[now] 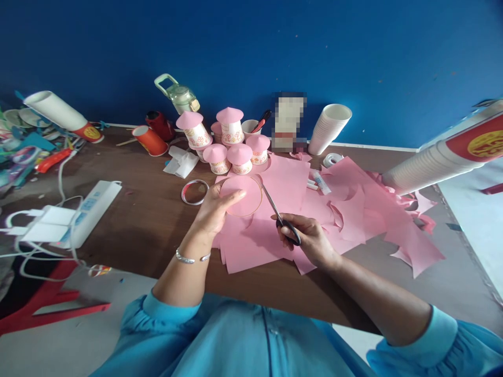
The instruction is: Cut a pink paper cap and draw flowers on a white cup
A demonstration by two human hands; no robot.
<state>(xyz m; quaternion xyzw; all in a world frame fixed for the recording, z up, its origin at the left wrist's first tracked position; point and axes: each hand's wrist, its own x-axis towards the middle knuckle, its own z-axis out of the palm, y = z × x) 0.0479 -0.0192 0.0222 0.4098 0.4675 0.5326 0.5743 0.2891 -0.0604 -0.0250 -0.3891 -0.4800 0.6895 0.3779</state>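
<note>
My left hand (212, 212) grips a round pink paper disc (250, 198), thumb flat across its top. A thin brownish line runs round the disc's edge. My right hand (310, 238) is closed round the black handles of a pair of scissors (270, 198). Their blades point up and left, close to the disc's right edge; I cannot tell whether they touch it. Beneath both hands lie overlapping pink paper sheets (255, 248). Just beyond the disc stand several small patterned paper cups with pink cone tops (239, 154).
A tape roll (195, 192) lies left of my left hand. Paper-cup stacks (330, 128) stand behind and at right (436, 157). A glue stick (322, 183) rests on the pink paper. At left are a power strip (94, 209) with cables and an orange cup (149, 140).
</note>
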